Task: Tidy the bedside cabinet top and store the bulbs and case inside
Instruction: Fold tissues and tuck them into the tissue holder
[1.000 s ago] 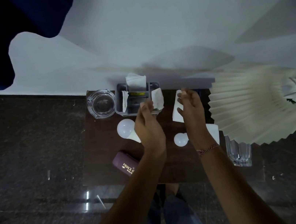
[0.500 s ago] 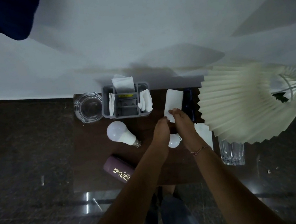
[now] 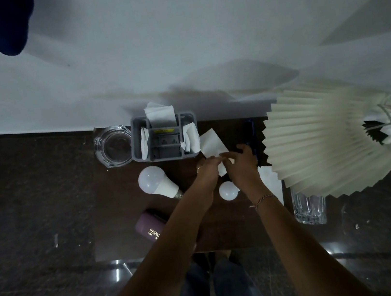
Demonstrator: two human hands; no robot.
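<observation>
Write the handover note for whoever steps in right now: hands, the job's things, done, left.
Left hand and right hand: both pinching a white paper napkin over the cabinet top, right of the grey organizer.
Large bulb lies in front of the organizer; small bulb lies below the hands. Purple case sits at the front edge, partly under the left forearm.
Done: nothing stored; napkins already sit in the organizer.
Left: put away this napkin and the one by the lamp, then store both bulbs and the case inside.
</observation>
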